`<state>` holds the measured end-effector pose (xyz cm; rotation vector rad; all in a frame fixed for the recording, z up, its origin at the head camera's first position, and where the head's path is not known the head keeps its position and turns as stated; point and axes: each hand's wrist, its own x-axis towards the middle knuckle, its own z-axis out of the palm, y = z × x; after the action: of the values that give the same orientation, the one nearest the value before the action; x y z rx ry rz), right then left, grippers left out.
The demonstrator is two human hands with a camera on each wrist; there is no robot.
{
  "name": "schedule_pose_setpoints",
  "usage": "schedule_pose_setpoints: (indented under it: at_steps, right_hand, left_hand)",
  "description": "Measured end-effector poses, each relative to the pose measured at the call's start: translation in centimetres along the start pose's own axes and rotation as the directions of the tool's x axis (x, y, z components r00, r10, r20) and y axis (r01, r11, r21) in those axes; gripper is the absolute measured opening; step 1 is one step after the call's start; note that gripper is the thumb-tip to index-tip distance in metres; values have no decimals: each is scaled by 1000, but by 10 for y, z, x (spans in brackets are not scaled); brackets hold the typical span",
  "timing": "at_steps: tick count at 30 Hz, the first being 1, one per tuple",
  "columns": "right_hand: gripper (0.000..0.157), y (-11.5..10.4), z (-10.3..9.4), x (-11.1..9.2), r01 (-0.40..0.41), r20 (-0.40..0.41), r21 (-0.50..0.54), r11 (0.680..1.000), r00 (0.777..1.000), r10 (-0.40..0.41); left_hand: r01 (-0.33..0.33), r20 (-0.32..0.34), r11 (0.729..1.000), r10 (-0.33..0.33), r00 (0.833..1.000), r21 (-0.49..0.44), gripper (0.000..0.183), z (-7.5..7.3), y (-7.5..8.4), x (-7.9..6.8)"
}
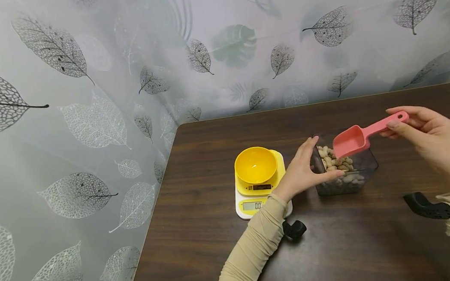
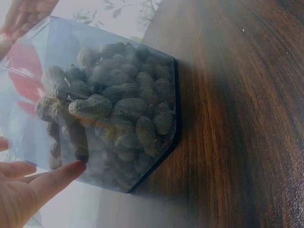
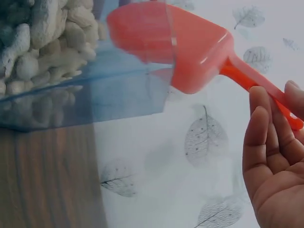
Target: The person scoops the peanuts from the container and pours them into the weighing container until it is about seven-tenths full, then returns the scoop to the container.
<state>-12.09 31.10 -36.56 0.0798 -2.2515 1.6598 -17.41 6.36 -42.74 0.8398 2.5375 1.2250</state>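
Note:
A clear, dark-tinted plastic container [image 1: 347,186] holds a heap of unshelled peanuts [image 1: 332,162], piled at its left side in the head view. My left hand [image 1: 306,170] grips the container across its left end, thumb along the near rim and fingers at the far corner. Between the thumb and fingers of my right hand [image 1: 435,140] is the handle of a pink scoop [image 1: 349,142]. The scoop's bowl looks empty and tips down to the left over the container. In the right wrist view the scoop [image 3: 199,50] shows partly behind the container's wall.
Left of the container stands a yellow and white kitchen scale [image 1: 246,214], its display reading 0.0. A yellow bowl [image 1: 255,166] sits on it, beside my left forearm. The dark wooden table [image 1: 197,193] meets leaf-patterned walls [image 1: 237,84] at the back and left.

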Motion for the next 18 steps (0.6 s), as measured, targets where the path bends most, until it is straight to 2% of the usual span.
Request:
schedule_pose_setpoints:
  at_steps: [4, 10, 14, 18]
  right_hand:
    - [35, -7, -1, -1, -58, 5, -153, 987, 998, 60]
    - [36, -6, 3, -4, -100, 44, -340, 935, 992, 122]
    - [37, 1, 11, -6, -78, 90, -368, 927, 989, 119]
    - [30, 6, 18, -8, -46, 110, -321, 946, 990, 85]
  left_hand:
    - [11, 8, 1000, -11, 1000, 0, 93, 0, 0, 1]
    - [12, 20, 1000, -12, 1000, 0, 93, 0, -1, 1]
    - [-3, 25, 1000, 3, 1000, 11, 94, 0, -2, 2]
    - [-9, 28, 1000, 9, 1000, 14, 93, 0, -2, 2]
